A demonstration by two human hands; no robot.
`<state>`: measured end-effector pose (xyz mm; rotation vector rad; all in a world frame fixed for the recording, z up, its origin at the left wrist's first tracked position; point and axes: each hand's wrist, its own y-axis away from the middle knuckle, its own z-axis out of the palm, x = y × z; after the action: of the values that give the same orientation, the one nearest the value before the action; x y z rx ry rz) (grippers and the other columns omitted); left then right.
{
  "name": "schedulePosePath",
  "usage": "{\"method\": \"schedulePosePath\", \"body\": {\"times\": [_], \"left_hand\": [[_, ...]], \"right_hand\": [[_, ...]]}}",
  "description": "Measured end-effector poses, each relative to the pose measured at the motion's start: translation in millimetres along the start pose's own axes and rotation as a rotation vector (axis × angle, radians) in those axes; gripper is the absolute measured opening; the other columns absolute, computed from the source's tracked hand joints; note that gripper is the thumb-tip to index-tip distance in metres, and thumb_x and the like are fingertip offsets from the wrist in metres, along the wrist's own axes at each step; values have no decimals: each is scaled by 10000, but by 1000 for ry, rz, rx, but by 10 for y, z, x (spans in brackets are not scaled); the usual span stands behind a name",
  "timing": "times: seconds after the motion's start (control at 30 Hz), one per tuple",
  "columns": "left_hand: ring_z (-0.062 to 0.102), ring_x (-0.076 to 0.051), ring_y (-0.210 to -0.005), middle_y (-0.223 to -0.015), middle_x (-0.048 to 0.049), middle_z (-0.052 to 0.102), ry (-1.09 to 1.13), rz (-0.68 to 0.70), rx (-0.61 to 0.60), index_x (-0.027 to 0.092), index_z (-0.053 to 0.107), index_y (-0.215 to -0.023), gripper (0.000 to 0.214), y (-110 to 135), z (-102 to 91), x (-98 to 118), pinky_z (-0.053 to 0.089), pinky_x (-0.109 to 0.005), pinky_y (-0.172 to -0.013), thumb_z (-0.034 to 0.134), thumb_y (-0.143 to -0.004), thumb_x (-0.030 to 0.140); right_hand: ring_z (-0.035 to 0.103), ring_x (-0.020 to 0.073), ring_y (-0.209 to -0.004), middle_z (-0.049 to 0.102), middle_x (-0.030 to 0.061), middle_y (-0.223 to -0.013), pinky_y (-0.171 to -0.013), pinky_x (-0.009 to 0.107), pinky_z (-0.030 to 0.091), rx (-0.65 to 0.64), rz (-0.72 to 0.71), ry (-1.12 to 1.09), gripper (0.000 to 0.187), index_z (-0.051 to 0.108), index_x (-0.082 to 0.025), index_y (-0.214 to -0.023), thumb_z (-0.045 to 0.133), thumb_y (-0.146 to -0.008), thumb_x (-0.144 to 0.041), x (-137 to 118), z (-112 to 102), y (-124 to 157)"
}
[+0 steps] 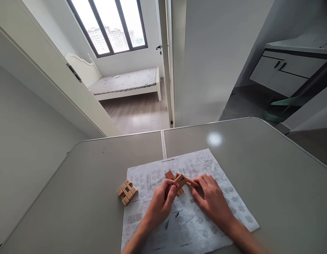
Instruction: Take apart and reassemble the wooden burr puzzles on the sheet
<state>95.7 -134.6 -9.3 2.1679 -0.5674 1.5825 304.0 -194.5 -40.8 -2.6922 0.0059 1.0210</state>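
Observation:
My left hand (162, 198) is closed on a wooden puzzle piece (180, 180) that has a dark mark on its upper face. Beside it, my right hand (209, 192) pinches the end of another wooden stick (192, 182) between thumb and fingers. More wooden pieces (170, 174) show behind and under the left hand's piece; whether they are joined to it I cannot tell. Both hands are over a printed instruction sheet (190, 229) covered in small line drawings. Left of the hands, a wooden block assembly (126, 192) rests at the sheet's left edge, touched by neither hand.
The grey table (94, 197) has a seam (163, 144) running from its far edge to the sheet. Beyond it, a doorway opens onto a bed (126, 83) under a window. White cabinets (287, 70) stand at the far right.

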Motion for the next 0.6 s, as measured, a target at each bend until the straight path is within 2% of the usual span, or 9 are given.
{"method": "schedulePosePath", "body": {"times": [0.23, 0.47, 0.6], "left_hand": [[402, -117, -568, -699, 28, 502, -60, 21, -44, 194, 586, -1045, 329, -24, -37, 28, 321, -224, -523, 438, -1068, 486], [432, -122, -582, -697, 23, 506, -24, 38, -81, 173, 591, -1118, 388, -40, -48, 28, 353, -227, -546, 392, -1082, 504], [463, -128, -595, -706, 16, 534, -12, 39, -82, 178, 595, -1116, 365, -36, -51, 61, 376, -232, -564, 413, -1080, 493]], "right_hand": [[573, 244, -766, 612, 31, -773, -757, 364, 460, -9, 27, 2, 295, 559, -235, -825, 473, -1076, -365, -2, -17, -5], [619, 212, -673, 639, 16, -751, -623, 295, 489, 65, 142, -221, 300, 625, -230, -984, 433, -1089, -436, -11, -27, 16], [603, 184, -597, 621, -10, -714, -584, 274, 485, 64, 101, -283, 275, 631, -229, -1045, 436, -1093, -416, -54, 2, 44]]}}
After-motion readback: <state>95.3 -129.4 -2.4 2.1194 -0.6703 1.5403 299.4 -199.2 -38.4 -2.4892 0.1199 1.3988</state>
